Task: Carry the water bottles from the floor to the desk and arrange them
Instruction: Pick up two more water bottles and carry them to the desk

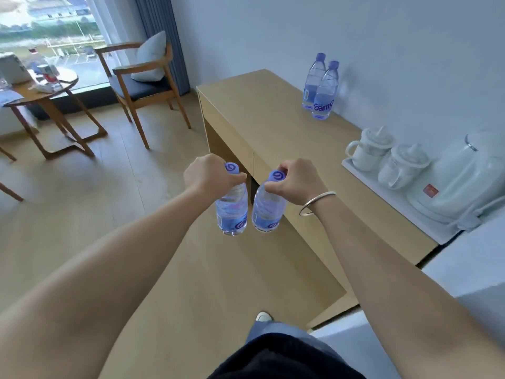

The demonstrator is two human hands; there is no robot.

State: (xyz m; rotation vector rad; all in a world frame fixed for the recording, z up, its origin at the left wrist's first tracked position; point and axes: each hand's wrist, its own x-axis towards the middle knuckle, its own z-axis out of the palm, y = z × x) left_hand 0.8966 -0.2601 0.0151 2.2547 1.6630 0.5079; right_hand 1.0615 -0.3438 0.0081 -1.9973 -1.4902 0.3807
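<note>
The left hand (206, 175) grips the neck of one bottle (232, 209), fingers curled round it just under the cap. The right hand (295, 180) pinches the neck of a second bottle (266, 212) the same way. Both bottles hang upright, side by side, almost touching, in the air over the floor (109, 214) in front of the desk (273, 127). Two more bottles (321, 88) stand together at the back of the desk by the wall. Nearer along the desk, a tray (382, 187) holds two cups (382, 160) and a kettle (459, 181).
</note>
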